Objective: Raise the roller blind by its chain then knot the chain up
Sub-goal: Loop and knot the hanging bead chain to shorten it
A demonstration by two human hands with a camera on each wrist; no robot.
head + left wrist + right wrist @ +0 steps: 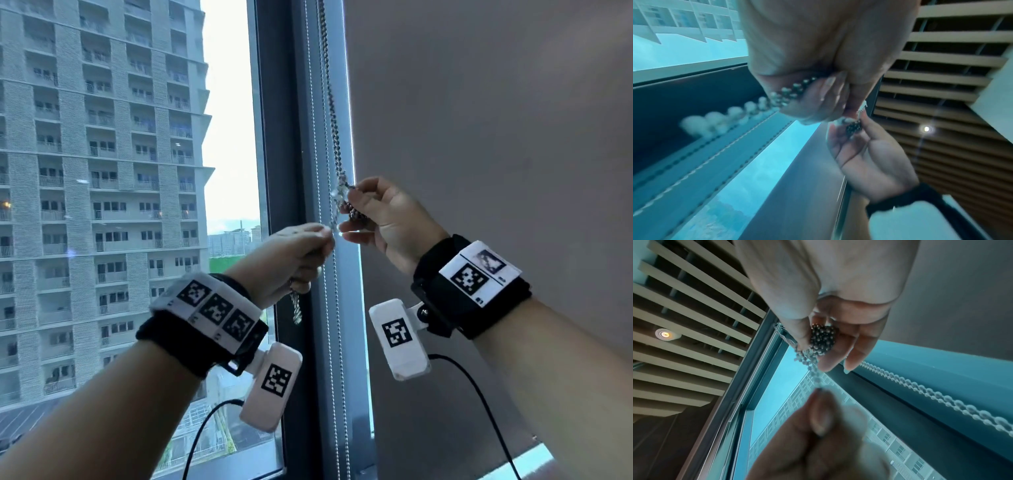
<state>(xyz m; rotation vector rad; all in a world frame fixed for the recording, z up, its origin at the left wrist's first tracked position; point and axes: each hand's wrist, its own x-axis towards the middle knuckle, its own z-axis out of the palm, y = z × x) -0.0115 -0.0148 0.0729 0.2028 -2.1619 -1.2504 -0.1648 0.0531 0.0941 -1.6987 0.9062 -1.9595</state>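
Note:
A dark metal bead chain (330,102) hangs from above along the window frame. My right hand (352,214) pinches a bunched clump of the chain (823,339) between thumb and fingers. Just below it, my left hand (327,236) grips a strand of the same chain (789,94) in curled fingers, and a short tail (296,310) dangles under that fist. The two hands nearly touch. In the right wrist view the strand runs from the clump down to the blurred left hand (818,418). Grey roller blind fabric (479,137) covers the pane to the right.
A second, white bead chain (337,342) hangs straight down the grey window frame (294,137) behind the hands. A tall apartment block (102,171) shows through the bare left pane. Black cables (479,394) trail from both wrist cameras. A slatted ceiling (941,81) is overhead.

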